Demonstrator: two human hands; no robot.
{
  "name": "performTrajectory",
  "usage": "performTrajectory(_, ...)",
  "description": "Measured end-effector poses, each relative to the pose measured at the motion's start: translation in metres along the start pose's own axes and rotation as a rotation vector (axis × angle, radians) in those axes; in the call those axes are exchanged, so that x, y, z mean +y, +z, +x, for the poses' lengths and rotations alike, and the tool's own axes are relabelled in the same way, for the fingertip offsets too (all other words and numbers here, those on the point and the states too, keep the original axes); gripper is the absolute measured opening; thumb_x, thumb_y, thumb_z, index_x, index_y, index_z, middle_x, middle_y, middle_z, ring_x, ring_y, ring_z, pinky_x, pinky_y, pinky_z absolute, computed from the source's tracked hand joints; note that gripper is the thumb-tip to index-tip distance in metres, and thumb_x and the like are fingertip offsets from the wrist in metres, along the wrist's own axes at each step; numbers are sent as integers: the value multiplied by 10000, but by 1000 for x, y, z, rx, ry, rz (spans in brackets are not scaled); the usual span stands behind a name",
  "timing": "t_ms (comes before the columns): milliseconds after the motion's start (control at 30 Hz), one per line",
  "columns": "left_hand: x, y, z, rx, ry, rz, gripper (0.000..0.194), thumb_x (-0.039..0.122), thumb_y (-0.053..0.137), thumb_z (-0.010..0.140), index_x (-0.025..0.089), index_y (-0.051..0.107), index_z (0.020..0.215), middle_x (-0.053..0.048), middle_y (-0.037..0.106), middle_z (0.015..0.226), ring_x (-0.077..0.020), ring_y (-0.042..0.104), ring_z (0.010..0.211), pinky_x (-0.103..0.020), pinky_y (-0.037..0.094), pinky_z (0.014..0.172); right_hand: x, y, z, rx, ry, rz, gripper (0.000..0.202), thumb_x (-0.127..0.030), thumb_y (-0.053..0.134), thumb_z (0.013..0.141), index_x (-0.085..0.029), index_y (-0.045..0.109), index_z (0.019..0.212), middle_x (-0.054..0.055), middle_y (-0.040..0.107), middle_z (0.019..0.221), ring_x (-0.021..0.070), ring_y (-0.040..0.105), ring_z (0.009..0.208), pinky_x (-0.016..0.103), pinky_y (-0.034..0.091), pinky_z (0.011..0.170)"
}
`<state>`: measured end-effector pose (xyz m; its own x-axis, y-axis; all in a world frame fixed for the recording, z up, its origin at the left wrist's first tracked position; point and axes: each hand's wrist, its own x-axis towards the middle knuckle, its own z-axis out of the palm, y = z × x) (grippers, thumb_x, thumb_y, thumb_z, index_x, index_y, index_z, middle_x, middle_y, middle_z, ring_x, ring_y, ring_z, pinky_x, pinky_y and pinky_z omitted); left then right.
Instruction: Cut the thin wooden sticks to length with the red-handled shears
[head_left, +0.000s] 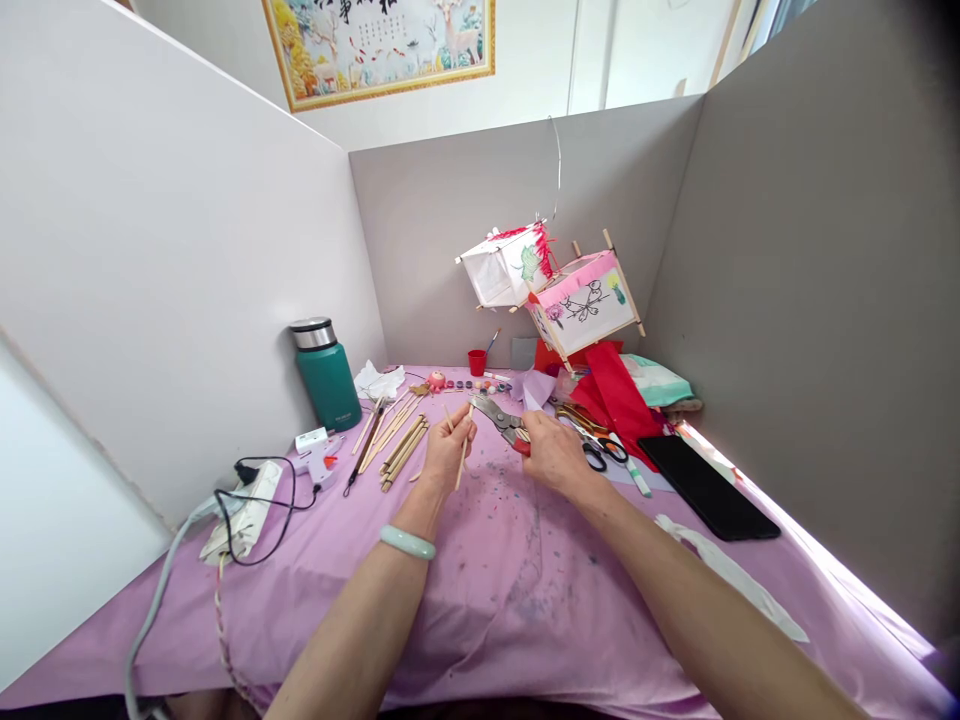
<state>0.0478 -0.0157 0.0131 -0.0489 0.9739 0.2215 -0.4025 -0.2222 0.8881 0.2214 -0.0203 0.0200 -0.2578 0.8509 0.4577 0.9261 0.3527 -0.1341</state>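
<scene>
My left hand (448, 448) is closed around thin wooden sticks (460, 470), whose ends poke out above and below the fingers. In my right hand (553, 450) is a pair of pliers (499, 417) with red grips, its metal jaws pointing left. The jaw tips meet the upper end of a stick just above my left fingers; whether they press on it cannot be made out. Left of my left hand lies a row of short wooden sticks (405, 452), with longer flat sticks (384, 432) behind them. Scissors (600, 442) rest beyond my right hand.
A green thermos (326, 375), a hot glue gun (319, 462) and a power strip (251, 505) stand at left. Two paper lanterns (589, 300) hang at the back. A small red cup (477, 362) is behind my hands. At right lie a black phone (709, 487) and red cloth (615, 395).
</scene>
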Motion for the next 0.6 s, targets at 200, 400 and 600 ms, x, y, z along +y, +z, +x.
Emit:
performTrajectory(200, 0, -2, 2, -5, -10, 1, 650, 377, 755, 631, 103, 588, 1197, 87, 412, 535, -29, 258, 402, -192, 167, 414, -3, 3, 2, -4, 26, 0, 191, -251, 562, 819, -174, 531, 991, 109, 658, 998, 247, 618, 894, 302, 350, 687)
performTrajectory(400, 3, -1, 2, -11, -15, 21, 618, 369, 752, 617, 112, 618, 1163, 72, 433, 545, -32, 275, 414, -188, 171, 407, -3, 2, 4, -55, 68, -67, 166, -236, 525, 838, -162, 554, 984, 129, 680, 925, 261, 635, 844, 313, 343, 674)
performTrajectory(600, 5, 1, 0, -34, -6, 25, 575, 361, 734, 649, 125, 620, 1160, 68, 429, 554, -34, 282, 419, -191, 164, 412, 1, -2, 3, 13, 96, 0, 272, -296, 529, 829, -155, 529, 1061, 139, 632, 1048, 262, 599, 921, 319, 353, 719)
